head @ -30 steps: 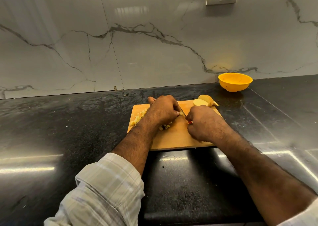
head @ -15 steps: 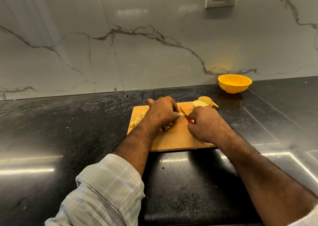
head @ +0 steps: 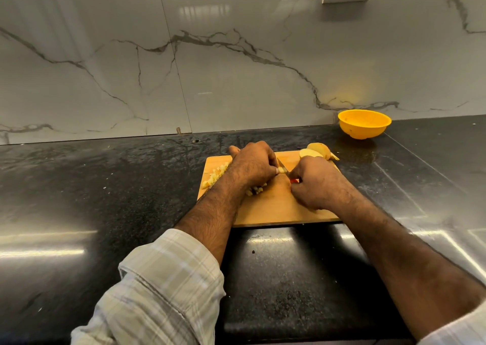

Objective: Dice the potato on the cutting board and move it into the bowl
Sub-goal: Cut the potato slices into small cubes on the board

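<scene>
Wooden cutting board (head: 273,208) on my black counter (head: 105,187), potato mid-dice.
My left hand (head: 252,164) pinches a potato piece (head: 282,170); my right hand (head: 315,184) grips the knife (head: 283,166). Diced bits (head: 215,176) lie left, the yellow bowl (head: 364,124) well apart.

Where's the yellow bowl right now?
In the head view, the yellow bowl sits far right on the black counter against the marble wall, beyond the cutting board's right corner.

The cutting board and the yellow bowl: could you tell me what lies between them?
Only bare black countertop, seen in the head view; nothing sits between cutting board and bowl.
</scene>
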{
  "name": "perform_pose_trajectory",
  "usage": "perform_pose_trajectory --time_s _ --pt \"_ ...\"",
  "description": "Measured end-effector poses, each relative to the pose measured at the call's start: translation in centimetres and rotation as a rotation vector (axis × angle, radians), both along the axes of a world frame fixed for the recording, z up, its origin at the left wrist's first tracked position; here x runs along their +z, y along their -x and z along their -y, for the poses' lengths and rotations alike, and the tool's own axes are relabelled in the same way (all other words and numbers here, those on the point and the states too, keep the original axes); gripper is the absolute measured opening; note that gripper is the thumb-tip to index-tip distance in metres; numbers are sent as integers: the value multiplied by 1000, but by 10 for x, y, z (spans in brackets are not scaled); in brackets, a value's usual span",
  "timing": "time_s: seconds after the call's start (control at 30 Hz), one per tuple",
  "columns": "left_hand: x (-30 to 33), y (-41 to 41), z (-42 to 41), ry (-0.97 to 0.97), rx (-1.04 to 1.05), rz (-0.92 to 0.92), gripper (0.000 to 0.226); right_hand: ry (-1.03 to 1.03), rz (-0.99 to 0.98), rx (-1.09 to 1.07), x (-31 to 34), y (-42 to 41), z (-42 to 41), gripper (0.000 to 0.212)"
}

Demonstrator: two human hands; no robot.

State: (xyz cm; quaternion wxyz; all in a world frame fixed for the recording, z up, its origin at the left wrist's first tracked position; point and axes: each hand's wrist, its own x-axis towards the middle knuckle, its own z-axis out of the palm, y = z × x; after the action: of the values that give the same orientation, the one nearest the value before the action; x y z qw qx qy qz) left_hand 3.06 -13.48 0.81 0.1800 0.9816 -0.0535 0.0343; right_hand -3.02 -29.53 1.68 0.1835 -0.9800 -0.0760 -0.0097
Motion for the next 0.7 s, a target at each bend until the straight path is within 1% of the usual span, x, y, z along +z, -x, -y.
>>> perform_pose_trajectory --time_s 0.1,0.27,0.33,0.5,0.6,0.7 --pt "-1 2 0 12 0 3 8 3 29 -17 -1 -1 -1 38" --pt "1 2 1 -10 15 -6 8 -18 137 -5 0 8 0 40" --pt "-1 1 1 -3 20 -2 8 -28 118 5 1 10 2 41" --pt "-2 0 1 -4 22 5 9 31 7 -13 -1 7 -3 42" --pt "-1 -1 0 -4 17 5 8 76 -13 -9 3 3 -10 43" --pt "-3 0 -1 -10 2 12 9 69 -16 -12 3 0 -12 40"
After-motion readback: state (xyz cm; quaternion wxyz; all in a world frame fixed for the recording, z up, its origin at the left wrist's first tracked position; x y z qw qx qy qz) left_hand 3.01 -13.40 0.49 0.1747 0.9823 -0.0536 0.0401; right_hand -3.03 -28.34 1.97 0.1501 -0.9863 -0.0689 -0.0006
